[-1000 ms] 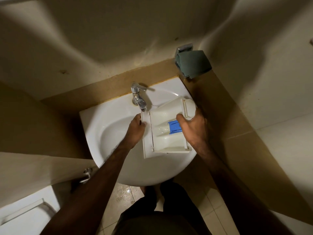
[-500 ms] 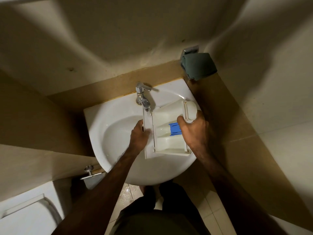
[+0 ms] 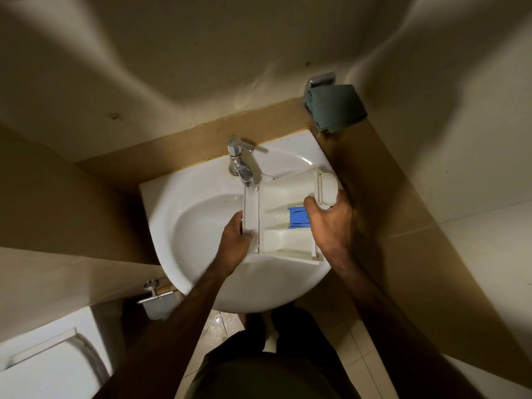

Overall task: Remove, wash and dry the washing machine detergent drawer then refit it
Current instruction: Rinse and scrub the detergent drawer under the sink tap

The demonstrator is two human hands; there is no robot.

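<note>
The white detergent drawer (image 3: 283,203), with a blue insert (image 3: 298,216) in one compartment, lies over the right half of the white sink (image 3: 184,226), its left end under the chrome tap (image 3: 240,162). My left hand (image 3: 234,244) grips the drawer's left end panel. My right hand (image 3: 331,223) holds the drawer's right side near the front handle, partly covering the blue insert. A dark green cloth (image 3: 335,108) hangs on a chrome holder on the wall behind and to the right of the sink.
Brown tiled walls close in on both sides of the sink. A toilet (image 3: 49,367) stands at the lower left, with a chrome paper holder (image 3: 157,298) above it. Wet floor tiles show below the sink near my legs.
My left hand has slid a little lower along the drawer's left end. The drawer and right hand stay in about the same place over the sink; the camera has shifted slightly.
</note>
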